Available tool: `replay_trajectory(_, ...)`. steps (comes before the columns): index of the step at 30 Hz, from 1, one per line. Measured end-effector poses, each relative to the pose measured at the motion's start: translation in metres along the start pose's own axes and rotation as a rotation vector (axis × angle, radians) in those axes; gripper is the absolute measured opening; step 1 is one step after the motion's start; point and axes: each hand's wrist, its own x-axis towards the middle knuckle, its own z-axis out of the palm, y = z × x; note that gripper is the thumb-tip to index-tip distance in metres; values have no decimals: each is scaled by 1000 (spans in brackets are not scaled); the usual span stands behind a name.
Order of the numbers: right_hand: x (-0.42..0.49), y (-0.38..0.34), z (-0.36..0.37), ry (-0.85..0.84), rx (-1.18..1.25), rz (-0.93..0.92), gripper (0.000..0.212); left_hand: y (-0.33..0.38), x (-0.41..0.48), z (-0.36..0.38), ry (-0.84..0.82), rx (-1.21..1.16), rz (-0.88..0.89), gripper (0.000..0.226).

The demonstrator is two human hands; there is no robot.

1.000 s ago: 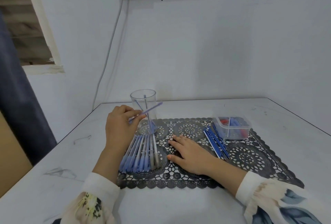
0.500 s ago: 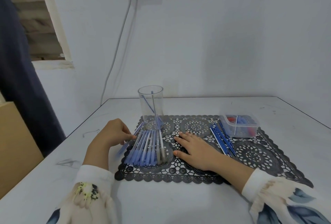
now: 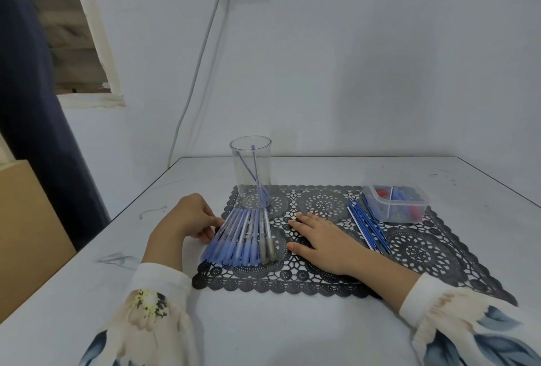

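Observation:
A row of several blue pens (image 3: 243,237) lies on the black lace mat (image 3: 322,283), with two grey ones at its right end. My left hand (image 3: 187,219) sits at the row's left edge, its curled fingertips pinching the leftmost pen. My right hand (image 3: 325,241) rests flat on the mat, fingers straight, just right of the row. Behind the row stands a clear plastic cup (image 3: 251,169) holding two thin pen parts that lean inside it.
Several blue refills (image 3: 367,226) lie on the mat beside a clear lidded box (image 3: 395,204) of red and blue small parts. The white table (image 3: 278,330) meets walls at the back and right. A cardboard box (image 3: 29,234) stands off the left edge.
My left hand came down from the cup's side with a blue pen and brought it to the left edge of the row. The right hand stayed flat on the mat.

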Motion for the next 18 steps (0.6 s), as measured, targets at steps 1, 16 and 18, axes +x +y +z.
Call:
replay_trajectory(1, 0, 0, 0, -1, 3, 2, 64, -3, 2, 1, 37, 4, 17, 16)
replay_trajectory(16, 36, -35, -73, 533, 524, 66, 21, -31, 43, 39, 270, 275, 101, 43)
replay_trajectory(18, 55, -41, -92, 600, 555, 41, 20, -32, 44, 40, 279, 265, 100, 43)
